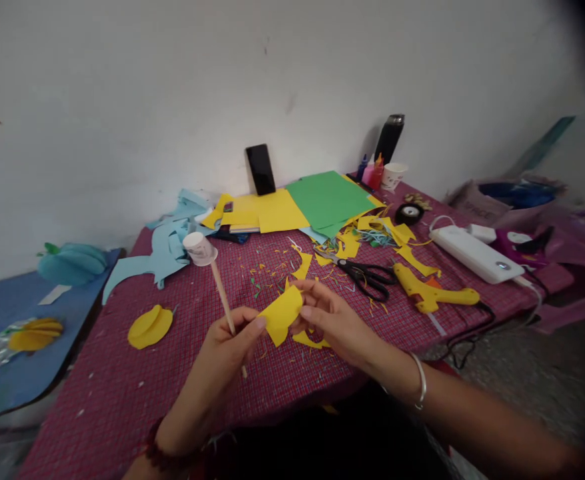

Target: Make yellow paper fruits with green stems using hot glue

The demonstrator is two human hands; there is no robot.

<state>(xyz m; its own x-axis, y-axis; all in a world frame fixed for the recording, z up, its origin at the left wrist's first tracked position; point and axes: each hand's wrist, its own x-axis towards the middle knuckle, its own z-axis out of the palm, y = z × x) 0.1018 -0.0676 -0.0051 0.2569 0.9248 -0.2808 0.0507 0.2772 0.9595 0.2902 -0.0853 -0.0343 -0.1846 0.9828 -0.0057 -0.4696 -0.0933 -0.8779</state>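
Both hands hold one small piece of yellow paper (282, 316) above the front of the table. My left hand (230, 343) pinches its left end, and a thin wooden stick (221, 291) also passes through that hand's fingers. A paper cup (199, 249) is at the stick's upper end. The fingers of my right hand (330, 320) are closed on the right end of the paper. To the left, folded yellow paper rounds (150, 327) lie on the checked cloth. Black scissors (367, 275) rest beyond my right hand, beside yellow scraps (347, 245).
A yellow glue gun (430, 291) and a white power bank (477, 255) with cables lie at the right. Green sheets (327, 200), a leaning phone (260, 169) and blue paper offcuts (165, 250) are at the back. A blue board (2, 380) stands left.
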